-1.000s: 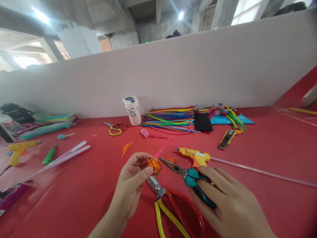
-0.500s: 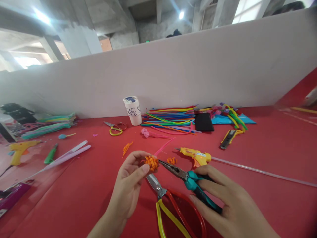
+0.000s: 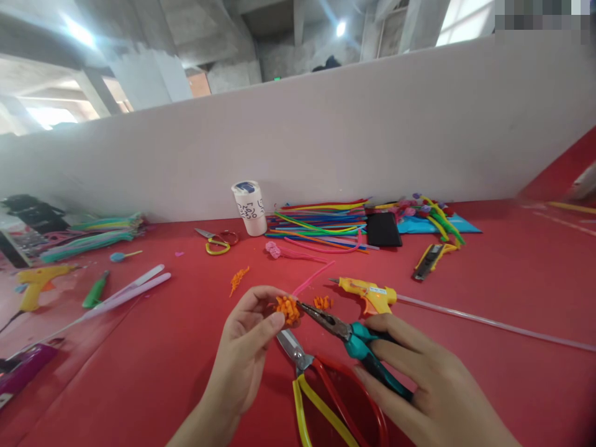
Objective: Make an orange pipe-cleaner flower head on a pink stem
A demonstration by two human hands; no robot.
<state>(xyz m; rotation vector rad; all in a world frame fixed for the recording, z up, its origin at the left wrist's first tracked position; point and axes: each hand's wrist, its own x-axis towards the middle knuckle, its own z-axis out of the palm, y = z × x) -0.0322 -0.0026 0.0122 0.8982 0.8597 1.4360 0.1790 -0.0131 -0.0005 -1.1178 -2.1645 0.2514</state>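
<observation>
Between the thumb and fingers of my left hand (image 3: 249,347) is a fuzzy orange pipe-cleaner flower (image 3: 287,310). A thin pink stem (image 3: 314,277) runs up and away behind it. My right hand (image 3: 419,372) is wrapped round the teal and black handles of needle-nose pliers (image 3: 347,329). The pliers' tips meet the flower's right edge; whether they grip a strand there I cannot make out. Below both hands lie large scissors (image 3: 302,363) with red and yellow handles. Another small orange piece (image 3: 323,302) rests behind the plier jaws.
A yellow glue gun (image 3: 367,292) with a long clear glue stick lies at right. Farther back are a white cup (image 3: 250,208), pipe cleaners (image 3: 321,217), small scissors (image 3: 217,241), a black case (image 3: 384,229) and a utility knife (image 3: 429,261). A pale wall (image 3: 298,136) bounds the red table.
The flower and my left hand have shifted slightly right and down. The pliers stay at its edge, their handles moving a little left. The pink stem's far end has swung slightly.
</observation>
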